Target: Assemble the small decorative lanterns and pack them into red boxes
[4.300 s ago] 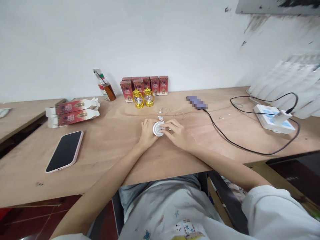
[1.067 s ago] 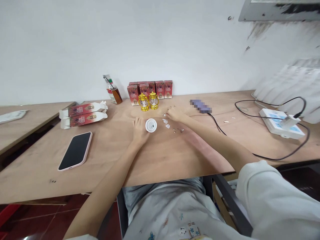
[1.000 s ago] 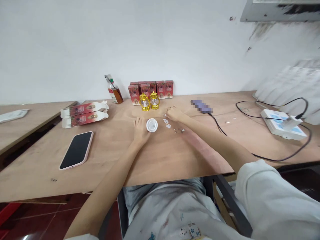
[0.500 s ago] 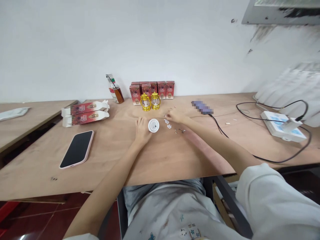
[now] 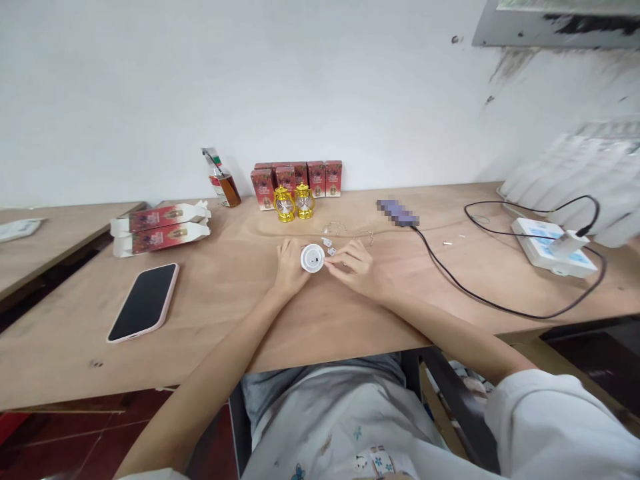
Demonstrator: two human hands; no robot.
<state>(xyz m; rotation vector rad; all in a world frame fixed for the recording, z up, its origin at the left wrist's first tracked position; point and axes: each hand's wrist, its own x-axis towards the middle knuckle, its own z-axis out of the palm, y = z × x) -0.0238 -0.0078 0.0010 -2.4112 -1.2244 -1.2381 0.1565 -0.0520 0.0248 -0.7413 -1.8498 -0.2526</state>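
Note:
My left hand (image 5: pixel 291 268) is closed around the side of a round white cap-like piece (image 5: pixel 313 258), its face turned up with a small dark spot in it. My right hand (image 5: pixel 357 270) has thumb and forefinger pinched together at the right edge of that piece; whatever is between the fingertips is too small to make out. Small white cut-out pieces (image 5: pixel 327 243) lie just behind the fingertips. Beyond them are bent thin wires (image 5: pixel 334 227), with another wire (image 5: pixel 364 235) behind my right hand. Two gold toy lanterns (image 5: pixel 294 203) stand farther back.
Red printed boxes (image 5: pixel 300 179) line the wall beside a tilted bottle (image 5: pixel 225 187) of brown liquid. Flattened cartons (image 5: pixel 163 228) and a phone (image 5: pixel 144 303) lie left. On the right are a blurred-out purple device (image 5: pixel 400 213), its black cable (image 5: pixel 450 277) and a white power strip (image 5: pixel 555 250).
My right hand has come back toward me from the loose parts, now meeting the white piece at its right edge. My left hand keeps its hold. The view has shifted slightly.

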